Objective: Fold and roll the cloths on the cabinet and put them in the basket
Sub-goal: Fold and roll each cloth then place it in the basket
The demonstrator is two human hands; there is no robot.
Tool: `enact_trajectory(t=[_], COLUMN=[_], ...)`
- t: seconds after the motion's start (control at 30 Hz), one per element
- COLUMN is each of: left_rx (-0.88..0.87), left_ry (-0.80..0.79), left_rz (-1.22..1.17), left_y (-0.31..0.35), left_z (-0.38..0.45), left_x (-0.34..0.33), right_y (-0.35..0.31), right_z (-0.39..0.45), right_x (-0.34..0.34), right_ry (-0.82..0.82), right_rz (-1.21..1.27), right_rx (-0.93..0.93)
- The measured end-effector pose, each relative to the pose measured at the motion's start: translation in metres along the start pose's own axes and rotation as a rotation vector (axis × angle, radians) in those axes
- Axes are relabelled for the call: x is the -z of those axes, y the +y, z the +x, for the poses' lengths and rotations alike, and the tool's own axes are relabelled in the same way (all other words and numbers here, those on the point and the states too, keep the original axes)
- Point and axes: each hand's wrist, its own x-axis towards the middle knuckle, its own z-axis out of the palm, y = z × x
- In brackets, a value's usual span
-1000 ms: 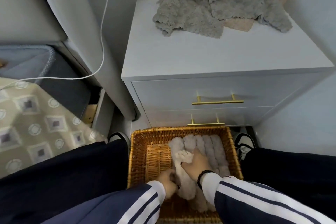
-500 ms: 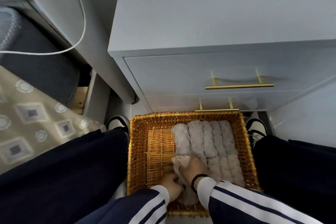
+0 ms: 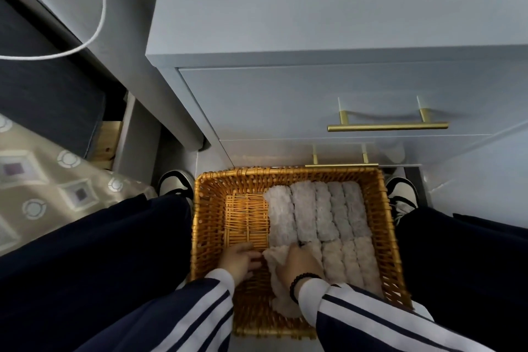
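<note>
Our left hand [image 3: 238,261] lies in the basket [image 3: 211,237], fingers straight and touching the left edge of a cream roll [image 3: 275,277]. Our right hand [image 3: 300,264] presses on that roll's top, fingers relaxed. Right of this hand, more rolls [image 3: 323,214] lie side by side. Beyond both hands stands the cabinet [image 3: 285,94].

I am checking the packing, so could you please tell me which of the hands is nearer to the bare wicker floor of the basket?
Left. The left hand lies on the basket's bare wicker floor, while the right hand presses the cream cloth beside it.
</note>
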Motion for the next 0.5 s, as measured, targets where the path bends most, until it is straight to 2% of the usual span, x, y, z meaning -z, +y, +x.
enact_trajectory(t=[0.07, 0.2, 0.3, 0.43, 0.5], left_rx=[0.028, 0.052, 0.028, 0.060, 0.066], left_ry=[-0.086, -0.235, -0.284, -0.384, -0.425], left_rz=[-0.043, 0.050, 0.035, -0.020, -0.013], left_y=[0.004, 0.004, 0.009, 0.027, 0.035], left_z=[-0.007, -0.008, -0.007, -0.010, -0.007], left_x=[-0.005, -0.019, -0.027, -0.034, -0.033], right_y=[0.005, 0.010, 0.013, 0.019, 0.018], right_z=[0.003, 0.007, 0.009, 0.008, 0.007], right_x=[0.002, 0.004, 0.010, 0.020, 0.024], right_ry=[0.028, 0.084, 0.136, 0.254, 0.337], right_rz=[0.023, 0.032, 0.000, -0.150, -0.283], right_rx=[-0.034, -0.040, 0.031, 0.240, 0.532])
